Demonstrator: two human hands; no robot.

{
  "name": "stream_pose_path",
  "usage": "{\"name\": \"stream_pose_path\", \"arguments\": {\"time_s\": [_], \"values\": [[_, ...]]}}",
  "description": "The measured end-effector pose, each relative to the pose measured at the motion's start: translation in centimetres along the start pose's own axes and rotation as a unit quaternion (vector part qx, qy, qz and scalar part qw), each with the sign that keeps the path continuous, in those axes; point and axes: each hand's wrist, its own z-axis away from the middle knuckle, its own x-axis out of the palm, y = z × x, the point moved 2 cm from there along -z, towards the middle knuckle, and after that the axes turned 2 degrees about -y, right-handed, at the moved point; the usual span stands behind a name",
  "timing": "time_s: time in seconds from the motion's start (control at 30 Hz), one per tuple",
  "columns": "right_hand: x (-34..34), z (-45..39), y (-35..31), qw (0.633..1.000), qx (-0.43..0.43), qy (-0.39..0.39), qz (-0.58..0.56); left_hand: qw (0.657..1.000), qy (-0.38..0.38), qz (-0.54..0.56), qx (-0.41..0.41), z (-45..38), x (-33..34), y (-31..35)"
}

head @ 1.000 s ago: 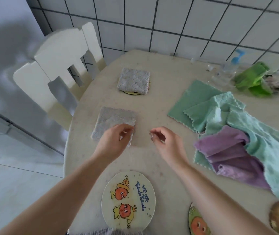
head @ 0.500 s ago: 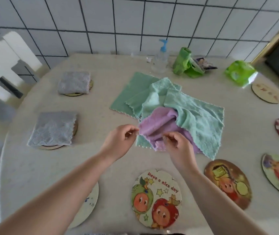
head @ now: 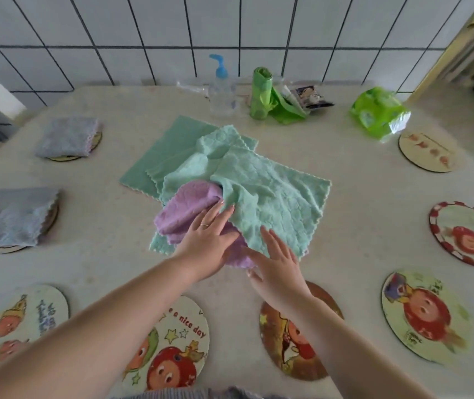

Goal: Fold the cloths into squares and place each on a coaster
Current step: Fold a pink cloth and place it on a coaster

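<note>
A crumpled purple cloth [head: 189,208] lies in the middle of the table under a heap of mint-green cloths [head: 270,191]. My left hand [head: 209,240] rests flat on the purple cloth, fingers spread and reaching under the green edge. My right hand [head: 276,263] lies open beside it, fingers on the green cloth's near edge. Two folded grey cloths sit on coasters at the left, one further back [head: 68,136] and one nearer [head: 13,217]. Bare picture coasters lie along the near edge, one reading "nice day" [head: 178,344] and a brown one [head: 290,349].
More coasters sit at the right: [head: 423,315], [head: 466,234], [head: 428,151]. Along the tiled wall stand a pump bottle [head: 221,87], a green bag roll [head: 261,93] and a green tissue pack [head: 379,113]. A white chair shows at the far left.
My view swung right from the grey cloths to the cloth heap. Both hands pinched the purple cloth's edge, then opened and now lie flat on the heap.
</note>
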Motion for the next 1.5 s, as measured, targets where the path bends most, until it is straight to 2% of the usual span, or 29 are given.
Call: {"name": "stream_pose_path", "arguments": {"time_s": [0.1,0.2,0.33,0.47,0.7,0.83,1.07,1.17,1.33,1.4,1.5], "values": [[0.3,-1.2,0.8,0.999,-0.034,-0.001,0.014,1.000,0.002,-0.009,-0.020,-1.2,-0.1,0.6],[-0.6,-2.1,1.4,0.998,-0.048,0.026,-0.021,0.997,0.077,0.022,-0.022,-2.5,-0.8,1.0],[-4.4,-3.5,2.5,0.985,-0.062,0.129,-0.096,0.983,0.152,0.080,-0.059,-4.7,-3.5,0.8],[-8.4,-5.3,3.4,0.959,-0.110,0.237,-0.108,0.961,0.218,0.151,-0.084,-6.1,-7.0,0.9],[-15.7,-5.0,1.3,0.907,-0.189,0.366,-0.080,0.931,0.337,0.138,-0.025,-4.8,-13.7,0.3],[-19.5,-3.4,-1.0,0.878,-0.234,0.409,-0.080,0.914,0.378,0.146,-0.018,-1.7,-18.0,-1.5],[-22.9,0.2,-7.6,0.861,-0.233,0.449,-0.055,0.888,0.434,0.142,-0.048,6.6,-23.3,-5.3],[-22.2,0.0,-10.3,0.885,-0.191,0.423,-0.031,0.890,0.422,0.137,-0.099,10.5,-24.2,-8.4],[-19.2,-2.4,-15.3,0.944,-0.112,0.304,0.068,0.918,0.342,0.064,-0.192,15.1,-23.4,-15.6],[-18.6,-3.1,-17.3,0.946,-0.107,0.292,0.092,0.922,0.320,0.087,-0.200,16.1,-23.4,-17.5],[-18.7,-3.7,-20.0,0.933,-0.135,0.333,0.011,0.913,0.340,0.154,-0.166,17.6,-24.4,-19.9]]}}
